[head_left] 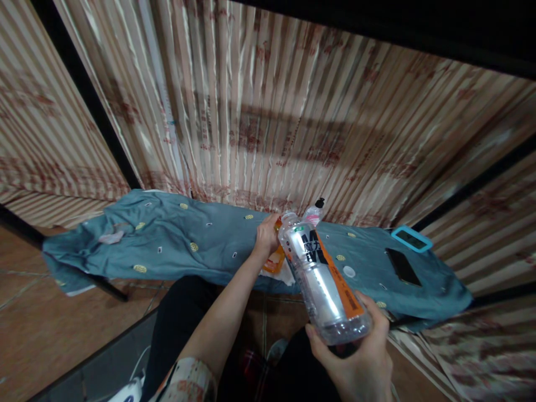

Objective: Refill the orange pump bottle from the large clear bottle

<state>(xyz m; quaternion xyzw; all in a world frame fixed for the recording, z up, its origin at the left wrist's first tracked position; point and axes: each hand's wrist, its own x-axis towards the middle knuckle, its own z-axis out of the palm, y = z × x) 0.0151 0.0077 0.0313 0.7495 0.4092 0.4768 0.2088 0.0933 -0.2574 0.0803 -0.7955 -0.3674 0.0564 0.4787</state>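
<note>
lower right of the frame: right hand [363,357] holds the labelled bottle [320,279] by its base, tilted, mouth toward frame center. at center, left hand [267,237] is closed around the orange bottle [274,262], above the blue-green cloth [221,229].

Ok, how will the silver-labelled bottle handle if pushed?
The silver-labelled bottle seems light: no obvious liquid in its clear base. Thin-looking plastic may dent under the right hand. Rounded sides could let it roll.

Clear bottle [323,282], seemingly uncapped, silver-and-orange label [329,268], tilted, neck beside an amber container [274,261], partly hidden.
</note>
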